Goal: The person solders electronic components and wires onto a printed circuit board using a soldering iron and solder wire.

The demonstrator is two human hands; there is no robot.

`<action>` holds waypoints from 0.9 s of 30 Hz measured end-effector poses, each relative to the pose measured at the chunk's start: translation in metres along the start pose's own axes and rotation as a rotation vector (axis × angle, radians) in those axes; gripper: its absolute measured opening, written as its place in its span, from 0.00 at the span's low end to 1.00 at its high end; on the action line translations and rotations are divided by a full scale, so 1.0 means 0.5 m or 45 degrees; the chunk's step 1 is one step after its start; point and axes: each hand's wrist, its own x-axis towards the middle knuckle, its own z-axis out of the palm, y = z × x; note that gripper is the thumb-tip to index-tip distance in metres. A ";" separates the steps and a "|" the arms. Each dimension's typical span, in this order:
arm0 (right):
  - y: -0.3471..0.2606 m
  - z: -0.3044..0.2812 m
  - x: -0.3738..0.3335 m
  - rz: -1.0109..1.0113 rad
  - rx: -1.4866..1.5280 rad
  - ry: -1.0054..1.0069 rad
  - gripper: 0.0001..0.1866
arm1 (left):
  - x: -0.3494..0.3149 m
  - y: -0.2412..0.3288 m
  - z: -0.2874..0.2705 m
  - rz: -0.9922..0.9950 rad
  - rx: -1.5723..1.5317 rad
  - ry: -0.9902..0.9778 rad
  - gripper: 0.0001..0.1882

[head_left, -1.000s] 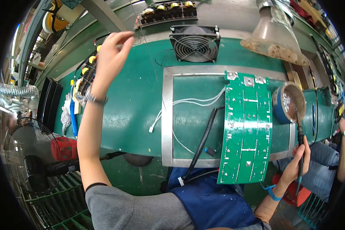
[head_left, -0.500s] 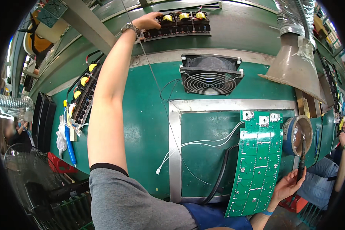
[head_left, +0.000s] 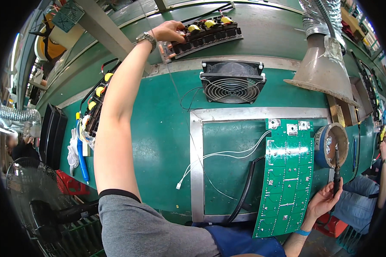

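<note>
My left hand (head_left: 167, 32) reaches far forward, fingers closed on the left end of a circuit board assembly (head_left: 214, 36) with black parts and yellow-topped coils. That assembly lies slanted on the raised green strip at the back. Low on the right, my right hand (head_left: 324, 201) grips a soldering iron (head_left: 337, 173) by its dark handle. The iron's tip points into a round, blue-banded container (head_left: 321, 145); whether it touches the inside I cannot tell. A long green circuit board (head_left: 287, 180), solder side up, lies just left of that hand, white and black wires running from its left side.
A boxy fan (head_left: 232, 83) with a wire guard stands mid-table. An extraction hood (head_left: 324, 73) hangs at the right. Another coil-topped board (head_left: 96, 100), a blue pen-like tool (head_left: 81, 158) and white gloves (head_left: 73, 152) lie left. A co-worker's arm (head_left: 384, 171) shows far right.
The far board assembly has turned, its left end now nearer me and my left hand still on it. My right hand keeps hold of the soldering iron. The view has shifted slightly.
</note>
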 end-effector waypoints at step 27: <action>0.017 -0.005 0.019 0.087 0.153 -0.139 0.28 | -0.796 0.395 0.070 -0.611 0.159 0.555 0.26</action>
